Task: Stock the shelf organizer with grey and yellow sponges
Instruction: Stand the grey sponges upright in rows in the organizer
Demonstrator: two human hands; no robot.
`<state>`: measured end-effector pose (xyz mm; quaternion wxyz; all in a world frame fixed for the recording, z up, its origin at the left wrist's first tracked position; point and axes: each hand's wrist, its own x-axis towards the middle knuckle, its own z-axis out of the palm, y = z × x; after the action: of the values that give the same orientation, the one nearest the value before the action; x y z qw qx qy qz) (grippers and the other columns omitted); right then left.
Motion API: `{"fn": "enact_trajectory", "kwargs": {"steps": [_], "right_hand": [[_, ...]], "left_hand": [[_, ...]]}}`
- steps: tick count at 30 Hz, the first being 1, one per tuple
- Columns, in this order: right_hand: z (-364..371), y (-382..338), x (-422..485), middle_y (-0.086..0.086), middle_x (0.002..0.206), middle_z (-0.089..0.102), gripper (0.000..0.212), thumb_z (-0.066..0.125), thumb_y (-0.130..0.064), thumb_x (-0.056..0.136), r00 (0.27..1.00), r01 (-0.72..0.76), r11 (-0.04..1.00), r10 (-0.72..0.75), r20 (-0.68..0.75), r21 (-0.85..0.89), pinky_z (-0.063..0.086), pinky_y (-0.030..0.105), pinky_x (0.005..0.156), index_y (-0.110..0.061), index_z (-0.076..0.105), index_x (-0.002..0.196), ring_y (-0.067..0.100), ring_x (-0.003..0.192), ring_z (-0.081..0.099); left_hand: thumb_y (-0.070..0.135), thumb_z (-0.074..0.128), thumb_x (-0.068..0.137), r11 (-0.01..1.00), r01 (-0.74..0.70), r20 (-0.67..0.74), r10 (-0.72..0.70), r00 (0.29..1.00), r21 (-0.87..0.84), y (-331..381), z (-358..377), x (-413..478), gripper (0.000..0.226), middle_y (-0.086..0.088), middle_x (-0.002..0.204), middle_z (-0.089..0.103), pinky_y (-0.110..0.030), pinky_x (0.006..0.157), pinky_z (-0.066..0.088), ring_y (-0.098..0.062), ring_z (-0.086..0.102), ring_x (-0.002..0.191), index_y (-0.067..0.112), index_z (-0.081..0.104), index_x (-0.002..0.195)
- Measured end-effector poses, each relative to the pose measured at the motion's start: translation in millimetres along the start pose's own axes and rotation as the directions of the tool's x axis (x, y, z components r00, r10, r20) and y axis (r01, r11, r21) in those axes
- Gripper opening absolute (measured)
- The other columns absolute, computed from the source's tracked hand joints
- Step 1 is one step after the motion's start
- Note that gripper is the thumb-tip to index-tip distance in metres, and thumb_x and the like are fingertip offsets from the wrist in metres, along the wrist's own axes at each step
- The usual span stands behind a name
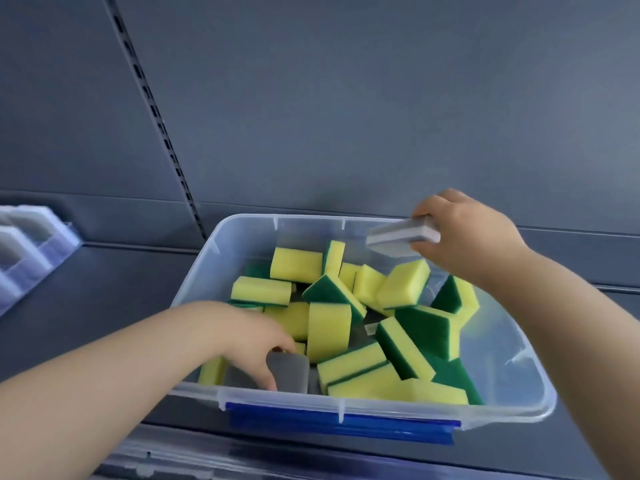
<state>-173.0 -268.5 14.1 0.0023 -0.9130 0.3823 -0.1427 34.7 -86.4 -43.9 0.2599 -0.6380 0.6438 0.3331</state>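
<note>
A clear plastic bin (214, 261) with a blue front latch stands on the grey shelf and holds several yellow-and-green sponges (329, 327) and some grey ones. My left hand (249, 344) reaches into the bin's near left corner and pinches a grey sponge (291, 372). My right hand (467, 233) is above the bin's far right rim and grips a grey-and-white sponge (401, 237). The clear shelf organizer (24, 251) stands at the far left edge with grey sponges inside its compartments.
The grey shelf surface (104, 289) runs between the organizer and the bin. A slotted upright rail (156, 116) crosses the back panel. A clear lid or second container (180, 465) lies below the shelf's front edge.
</note>
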Motion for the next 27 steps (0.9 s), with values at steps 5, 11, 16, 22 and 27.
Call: {"fn": "enact_trajectory", "kwargs": {"steps": [5,11,16,22,27], "right_hand": [[-4,-14,-30,-0.007,0.108,0.052,0.034,0.062,-0.037,0.081,1.0,-0.03,0.991,0.03,0.006,0.133,0.046,0.031,0.069,-0.029,0.053,0.113,0.017,0.087,0.052],[19,-24,-50,-0.009,0.115,0.048,0.03,0.059,-0.019,0.082,0.998,0.019,0.986,-0.027,0.048,0.163,0.05,0.036,0.068,-0.027,0.049,0.109,0.018,0.093,0.055],[38,-27,-53,-0.002,0.113,0.039,0.038,0.058,0.004,0.072,0.989,0.124,0.96,-0.14,0.047,0.251,0.043,0.03,0.072,-0.018,0.05,0.102,0.026,0.092,0.052],[51,-24,-49,-0.011,0.137,0.02,0.035,0.073,-0.029,0.075,0.858,0.088,0.974,-0.18,0.482,0.206,0.038,0.023,0.091,-0.036,0.053,0.103,0.01,0.106,0.039],[51,-30,-37,-0.013,0.141,0.032,0.023,0.064,-0.031,0.083,0.834,0.04,0.952,-0.198,0.515,0.302,0.033,0.024,0.099,-0.043,0.047,0.072,0.012,0.124,0.039]], "left_hand": [[0.053,0.064,0.079,0.999,-0.02,0.053,0.018,0.998,0.045,1,-6,7,0.07,0.006,0.133,0.046,-0.034,0.092,0.044,-0.016,0.049,0.112,0.033,0.032,0.137],[0.051,0.066,0.078,0.994,-0.058,-0.065,0.052,0.997,-0.097,-7,-5,6,0.064,0.011,0.119,0.046,-0.026,0.084,0.045,-0.01,0.05,0.099,0.036,0.032,0.13],[0.045,0.072,0.075,0.917,-0.188,-0.441,0.014,0.897,-0.353,-33,-15,-9,0.05,0.021,0.108,0.054,-0.025,0.082,0.05,0.001,0.054,0.095,0.047,0.041,0.114],[0.033,0.074,0.077,0.644,-0.366,-0.644,-0.263,0.718,-0.671,-54,-20,-16,0.047,0.01,0.105,0.059,-0.018,0.065,0.05,-0.006,0.062,0.092,0.033,0.046,0.116],[0.031,0.067,0.084,0.509,-0.424,-0.62,-0.315,0.718,-0.749,-55,-18,-6,0.052,0.006,0.113,0.06,-0.029,0.071,0.056,-0.011,0.061,0.098,0.035,0.041,0.129]]}}
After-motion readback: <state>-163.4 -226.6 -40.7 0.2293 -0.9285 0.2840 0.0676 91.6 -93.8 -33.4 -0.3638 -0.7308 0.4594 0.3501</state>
